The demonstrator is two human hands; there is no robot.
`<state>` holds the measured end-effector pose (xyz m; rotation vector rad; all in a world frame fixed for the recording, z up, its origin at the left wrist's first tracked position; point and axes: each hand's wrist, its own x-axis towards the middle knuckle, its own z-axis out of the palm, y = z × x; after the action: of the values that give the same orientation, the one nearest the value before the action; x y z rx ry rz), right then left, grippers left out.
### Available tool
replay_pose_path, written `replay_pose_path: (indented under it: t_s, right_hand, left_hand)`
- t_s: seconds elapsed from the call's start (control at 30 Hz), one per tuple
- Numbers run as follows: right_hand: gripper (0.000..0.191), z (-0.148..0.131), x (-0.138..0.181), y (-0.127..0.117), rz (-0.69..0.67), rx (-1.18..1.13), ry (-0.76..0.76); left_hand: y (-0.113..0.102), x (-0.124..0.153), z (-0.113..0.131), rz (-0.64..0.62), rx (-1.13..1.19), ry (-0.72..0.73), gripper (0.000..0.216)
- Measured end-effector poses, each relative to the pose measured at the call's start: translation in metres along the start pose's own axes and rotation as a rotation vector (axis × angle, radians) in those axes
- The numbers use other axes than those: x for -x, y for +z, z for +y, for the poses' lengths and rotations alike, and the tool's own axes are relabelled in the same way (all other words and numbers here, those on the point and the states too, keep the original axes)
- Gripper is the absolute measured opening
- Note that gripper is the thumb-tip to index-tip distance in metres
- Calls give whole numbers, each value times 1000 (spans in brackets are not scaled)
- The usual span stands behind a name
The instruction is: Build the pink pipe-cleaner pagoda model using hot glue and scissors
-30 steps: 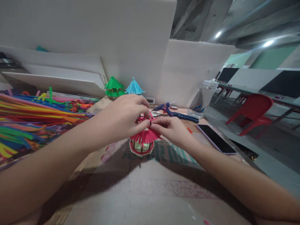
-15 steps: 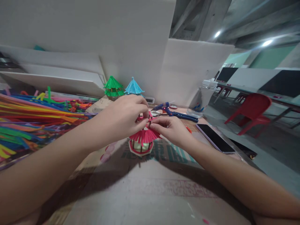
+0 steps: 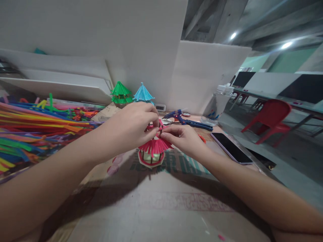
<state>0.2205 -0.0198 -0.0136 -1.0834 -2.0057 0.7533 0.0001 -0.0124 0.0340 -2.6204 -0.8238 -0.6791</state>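
A small model pavilion [image 3: 155, 147] with a pink-red fringed roof, dark posts and a white base edged in red stands on the table in front of me. My left hand [image 3: 140, 122] reaches over its upper tier from the left, with thumb and fingers pinched at the top. From the right, my right hand [image 3: 183, 137] pinches at the same upper tier, its thumb and forefinger close to the left fingertips. Both hands hide much of the upper part, and whether a small piece lies between the fingers cannot be made out.
Behind stand a green model roof [image 3: 121, 92] and a blue one [image 3: 143, 92]. Colourful pipe cleaners [image 3: 37, 124] spread at left. A blue glue gun [image 3: 176, 115], pliers [image 3: 200, 125], a phone [image 3: 230, 148] and a clear bottle [image 3: 216, 104] lie or stand to the right.
The view has shifted very slightly. Both hands stay pinched at the pavilion's upper tier, with no clear movement of the pavilion.
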Motion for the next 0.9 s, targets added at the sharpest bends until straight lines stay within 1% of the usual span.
replay_pose_path:
  t_s: [0.17,0.23,0.3,0.43,0.5,0.57,0.63,0.73,0.83,0.9]
  right_hand:
    - [28,2,0,-2,4,16,4]
    - [29,2,0,-4,10,5,14]
    - [29,-1,0,-7,24,-6,8]
    - [33,-9,1,-20,118,101,-69]
    - [38,-8,0,-26,197,142,-87]
    - [39,-1,-2,-29,281,141,-89]
    - [38,12,-6,-27,355,107,-91]
    - [36,38,-11,-16,403,-23,-75]
    - [26,59,-9,-2,324,-200,-44]
    - [30,69,-1,5,259,-259,-28]
  left_hand:
    - [-8,2,-2,-37,100,-29,29]
    - [-13,2,-2,-27,108,-51,33]
    - [-19,1,-3,9,93,-101,37]
    - [-26,-1,-3,82,4,-254,47]
    - [-28,-2,-4,108,-28,-312,45]
    - [-26,-2,-6,136,-12,-328,35]
    - [-24,-1,-9,162,49,-326,25]
    - [-20,1,-13,179,154,-331,19]
    - [-13,7,-22,175,237,-367,22]
    - [-2,18,-33,155,284,-425,32]
